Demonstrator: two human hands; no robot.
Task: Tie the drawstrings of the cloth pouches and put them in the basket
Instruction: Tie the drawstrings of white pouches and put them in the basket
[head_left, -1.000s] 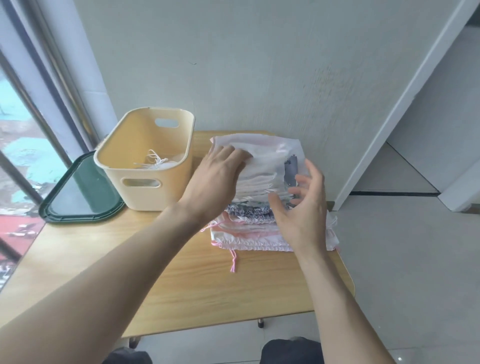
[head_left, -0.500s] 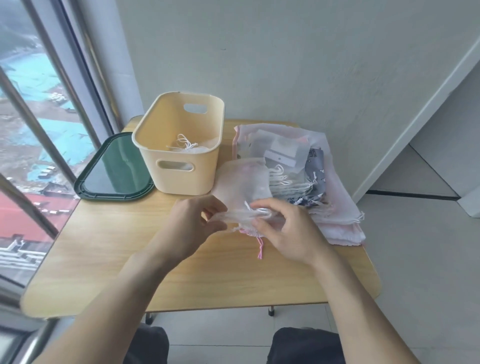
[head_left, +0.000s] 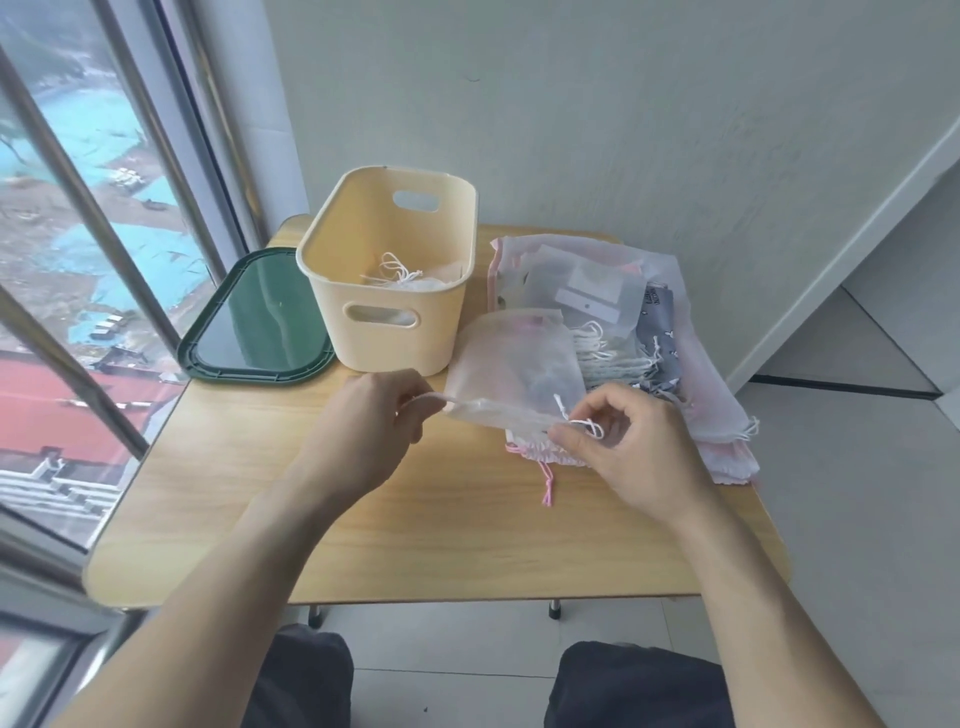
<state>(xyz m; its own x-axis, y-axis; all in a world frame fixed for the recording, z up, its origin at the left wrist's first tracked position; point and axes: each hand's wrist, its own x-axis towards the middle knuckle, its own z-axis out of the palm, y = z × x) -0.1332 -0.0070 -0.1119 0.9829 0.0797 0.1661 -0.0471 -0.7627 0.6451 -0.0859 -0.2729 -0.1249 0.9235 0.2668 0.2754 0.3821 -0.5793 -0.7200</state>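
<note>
Pale wood-grain table (head_left: 415, 530) with rounded corners, set against a matt grey-white wall beside a tall window with metal bars. Just above its middle, a translucent white cloth pouch (head_left: 511, 371), thin and gauzy, rounded at its far corner, held off the surface by its gathered near edge. Left hand (head_left: 366, 431) curled, thumb and fingers pinching the white drawstring (head_left: 428, 399) that runs out of the pouch's left end. Right hand (head_left: 636, 452) curled too, fingertips pinching the looped white cord (head_left: 587, 426) at the pouch's right end. Under and behind the pouch, a flat stack of further pouches (head_left: 675, 332): sheer white ones, a grey printed one, pink-edged ones, frayed white cords spilling from the layers. At the stack's near edge, a ruffled white pouch with a thin pink cord (head_left: 548, 486) trailing onto the wood. Left of the stack, touching nothing of the held pouch, a smooth cream plastic basket (head_left: 395, 332) with rounded walls and slot handles, a white pouch (head_left: 415, 283) with tied cords lying inside. Further left, a dark green rounded-rectangle lid (head_left: 254, 322) with a ribbed rim, flat on the table by the window.
</note>
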